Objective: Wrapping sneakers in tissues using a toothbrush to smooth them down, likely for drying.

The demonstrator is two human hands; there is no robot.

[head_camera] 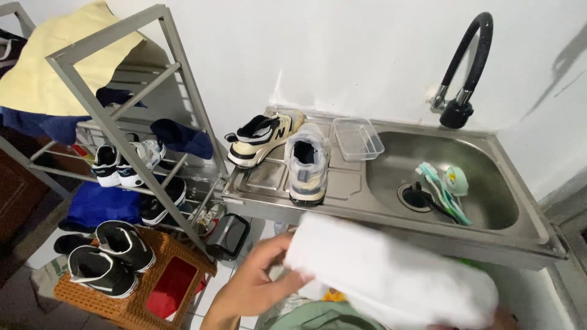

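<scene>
The left hand, reaching up from the lower edge, fingers curled, grips a blurred white folded cloth below the steel sink bench's front edge; the right hand is hidden.

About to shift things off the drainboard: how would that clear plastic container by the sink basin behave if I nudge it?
The clear container looks thin-walled and empty, so probably light. On the smooth steel drainboard it would likely slide easily, perhaps into the basin.
</scene>
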